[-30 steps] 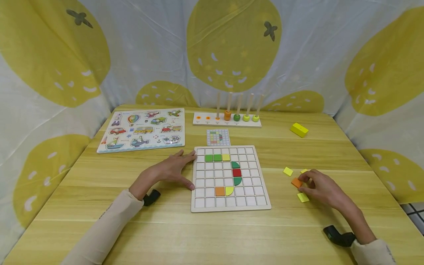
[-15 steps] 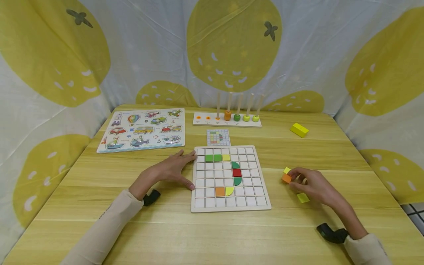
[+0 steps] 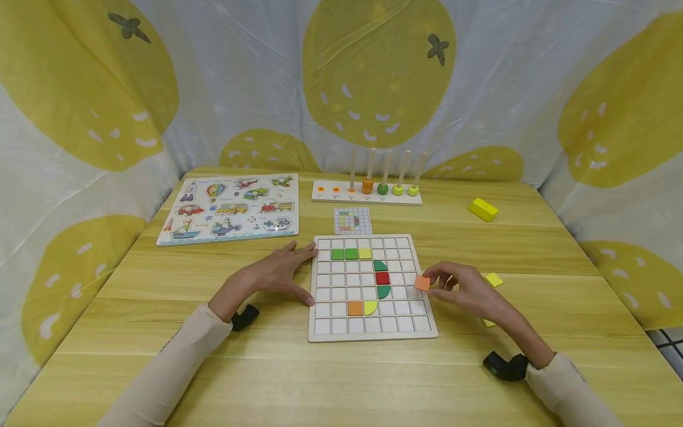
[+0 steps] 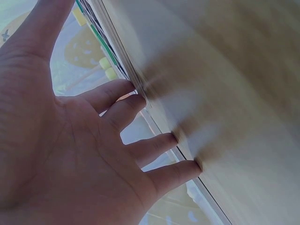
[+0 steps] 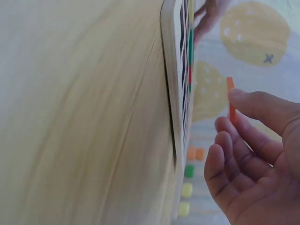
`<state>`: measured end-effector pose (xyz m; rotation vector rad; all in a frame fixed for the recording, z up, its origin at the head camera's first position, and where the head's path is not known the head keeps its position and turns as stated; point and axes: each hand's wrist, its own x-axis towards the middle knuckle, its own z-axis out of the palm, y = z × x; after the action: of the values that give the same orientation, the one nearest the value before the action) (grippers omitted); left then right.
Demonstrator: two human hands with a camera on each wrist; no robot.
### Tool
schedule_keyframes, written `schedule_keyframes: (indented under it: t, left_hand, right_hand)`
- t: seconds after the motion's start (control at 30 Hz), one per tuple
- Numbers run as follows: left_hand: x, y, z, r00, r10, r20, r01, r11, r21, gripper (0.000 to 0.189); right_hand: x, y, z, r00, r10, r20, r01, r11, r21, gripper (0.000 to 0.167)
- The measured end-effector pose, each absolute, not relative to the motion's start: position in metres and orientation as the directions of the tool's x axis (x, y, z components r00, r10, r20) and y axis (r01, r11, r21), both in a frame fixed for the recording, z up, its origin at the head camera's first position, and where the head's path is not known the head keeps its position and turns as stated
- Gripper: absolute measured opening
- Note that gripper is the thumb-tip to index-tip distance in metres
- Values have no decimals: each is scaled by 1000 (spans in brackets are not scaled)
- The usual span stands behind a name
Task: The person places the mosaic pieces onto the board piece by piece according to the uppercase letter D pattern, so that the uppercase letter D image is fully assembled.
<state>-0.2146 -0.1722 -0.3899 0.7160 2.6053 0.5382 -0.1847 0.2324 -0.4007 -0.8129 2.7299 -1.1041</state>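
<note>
A square wooden grid board point(image 3: 404, 324) lies at the table's middle. Set in its cells are green, yellow, red and orange tiles, some square and some rounded. My left hand point(image 3: 277, 273) is spread along the board's left edge, thumb and fingertips touching it; the left wrist view shows that palm point(image 4: 89, 150) with its fingers extended. Between thumb and fingers, my right hand point(image 3: 464, 290) pinches an orange square tile point(image 3: 422, 283) over the board's right edge. In the right wrist view this tile point(image 5: 231, 105) appears edge-on, raised above the board point(image 5: 171, 70).
A small pattern card point(image 3: 352, 221) lies just behind the board. Farther back stand a peg stand point(image 3: 341, 193) with colored beads and, left, a vehicle picture puzzle point(image 3: 226, 210). Right are a yellow block point(image 3: 483, 209) and loose yellow tiles point(image 3: 493, 279), partly hidden by my right arm.
My right hand has carried the orange tile leftward from among the yellow tiles to the board's right edge. My left hand stays in place at the board.
</note>
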Motion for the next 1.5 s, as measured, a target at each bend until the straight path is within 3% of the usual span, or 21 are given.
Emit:
schedule_keyframes:
  t: [0.27, 0.77, 1.5]
  left_hand:
    - [-214, -173, -390, -796, 546, -262, 397, 797, 455, 111]
    - [-216, -173, -391, -795, 547, -263, 399, 797, 453, 112]
    - [-215, -172, -391, -797, 542, -268, 396, 802, 446, 111]
  right_hand:
    - [-189, 199, -400, -821, -571, -5, -361, 526, -770, 27]
    - [-187, 146, -397, -757, -653, -25, -348, 435, -830, 25]
    - [-183, 104, -399, -687, -726, 43, -517, 446, -731, 22]
